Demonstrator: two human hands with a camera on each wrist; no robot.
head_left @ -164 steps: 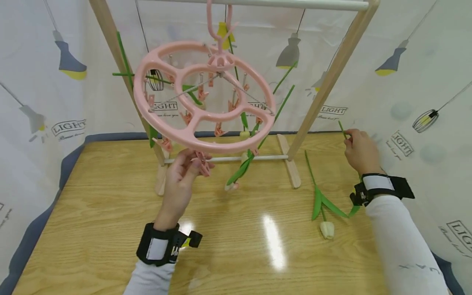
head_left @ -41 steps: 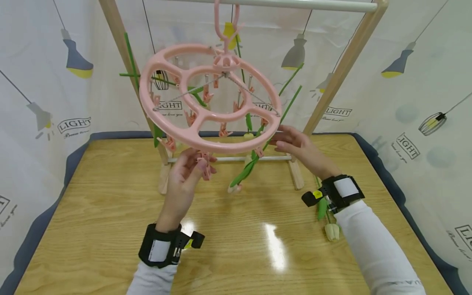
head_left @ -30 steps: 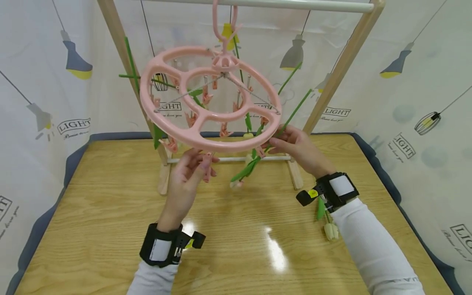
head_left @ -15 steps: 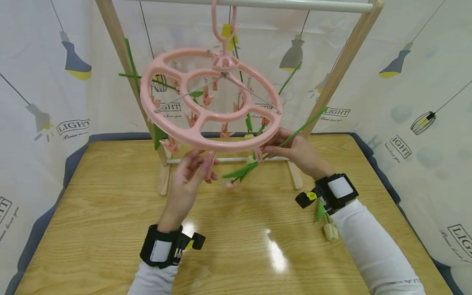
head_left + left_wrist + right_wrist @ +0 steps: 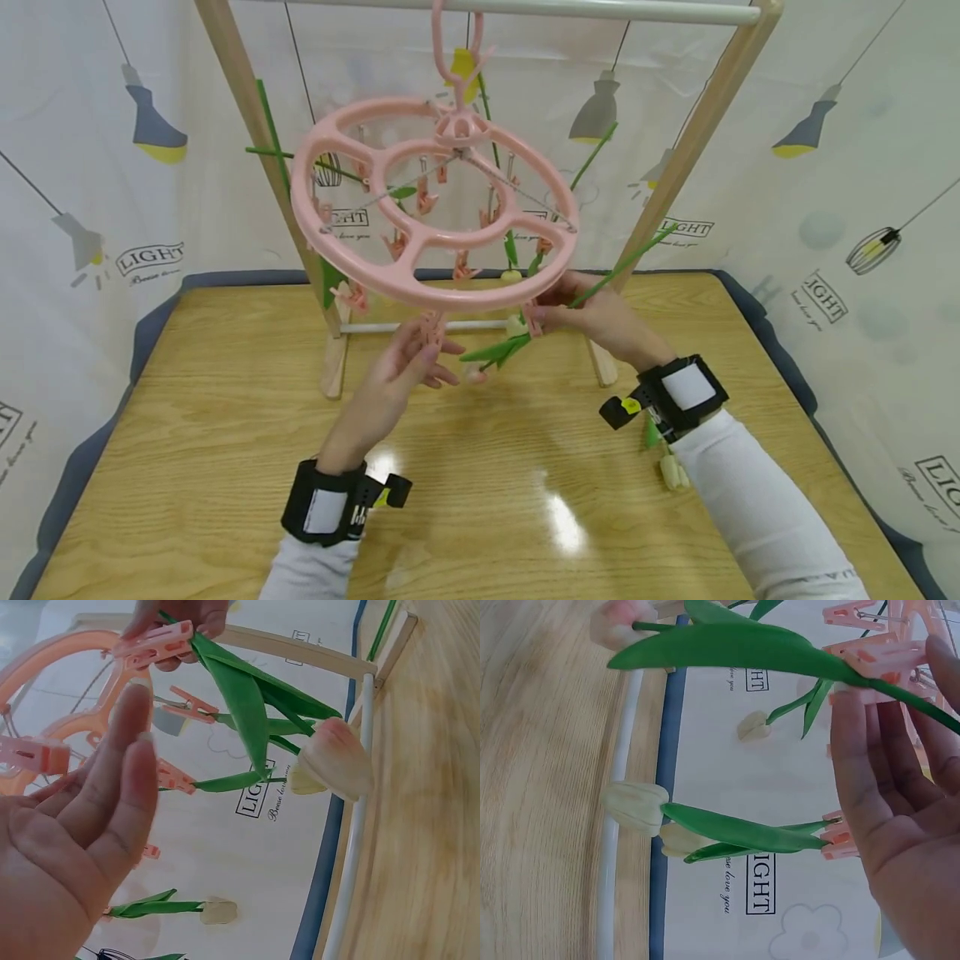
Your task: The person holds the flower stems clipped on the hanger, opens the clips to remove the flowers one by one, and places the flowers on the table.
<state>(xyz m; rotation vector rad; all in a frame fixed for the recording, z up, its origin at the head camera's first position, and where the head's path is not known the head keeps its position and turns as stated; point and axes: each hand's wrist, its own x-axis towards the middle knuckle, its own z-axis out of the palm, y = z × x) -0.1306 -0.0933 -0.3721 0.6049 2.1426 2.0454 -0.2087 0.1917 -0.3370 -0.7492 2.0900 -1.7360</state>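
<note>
A round pink clip hanger [image 5: 408, 292] hangs from the rack, with several artificial tulips clipped to it. My right hand [image 5: 611, 321] pinches a pink clothespin [image 5: 532, 318] at the hanger's front right rim; thumb and fingers are on it in the right wrist view. That clothespin bears a pink-white tulip [image 5: 727, 652], whose stem slants up to the right past the hand. My left hand [image 5: 386, 387] is beside another pink clothespin [image 5: 432, 327] at the front rim. Its fingers [image 5: 112, 787] are extended and relaxed in the left wrist view, and that clothespin [image 5: 34, 754] holds no flower.
The wooden rack [image 5: 693, 125] with white bars frames the hanger. A white tulip [image 5: 672, 471] lies on the wooden table [image 5: 480, 517], partly behind the right wrist. Other tulips hang from the back and left clips, near a printed cloth backdrop [image 5: 847, 192].
My right hand has come from the table's right side to the front-right clothespin. The pink-white tulip's stem has swung lower to the right. My left hand has loosened from its clothespin.
</note>
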